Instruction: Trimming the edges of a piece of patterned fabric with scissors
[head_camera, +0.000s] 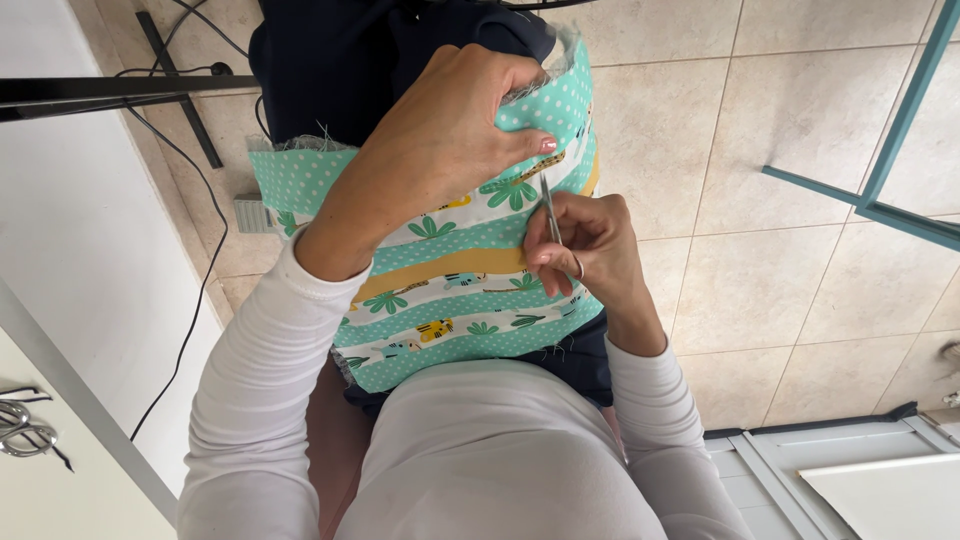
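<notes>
A patterned fabric with teal dotted, white and yellow stripes, palm leaves and small animals lies across my lap. My left hand grips its far folded edge, thumb pressed on the cloth. My right hand pinches a thin metal tool, like a seam ripper or small pointed scissors, with its tip against the fabric just under my left thumb. Both arms wear white long sleeves.
Beige floor tiles lie below. A white table edge runs along the left, with scissors on a surface at the lower left and black cables on the floor. A teal metal frame stands at the right.
</notes>
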